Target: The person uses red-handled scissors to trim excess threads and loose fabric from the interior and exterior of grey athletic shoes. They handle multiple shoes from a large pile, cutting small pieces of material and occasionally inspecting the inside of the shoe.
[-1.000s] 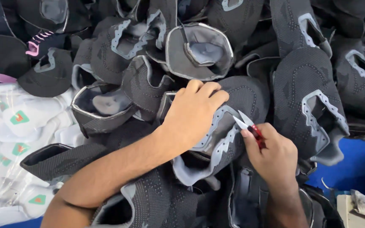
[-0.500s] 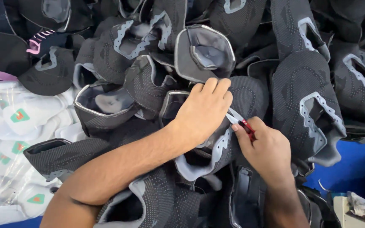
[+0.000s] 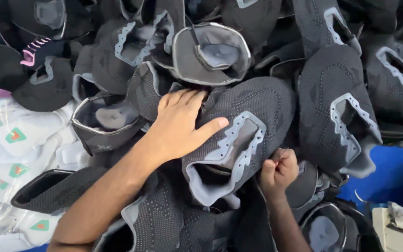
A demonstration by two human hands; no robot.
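Observation:
My left hand lies palm down on a dark grey knit shoe upper with a light grey collar. Its fingers curl over the upper's top edge and the thumb points toward the collar opening. My right hand is closed into a fist at the upper's lower right edge. A bit of a small red-handled snipping tool shows between its fingers, and the blades are hidden.
Several similar dark knit shoe uppers are piled all around. Clear bags of white pieces with green labels lie at the left. A blue surface and a pale box corner are at the lower right.
The shoe upper has been turned so its collar opening faces up. My right hand has dropped from the collar to the upper's lower right edge, and the red tool is mostly hidden.

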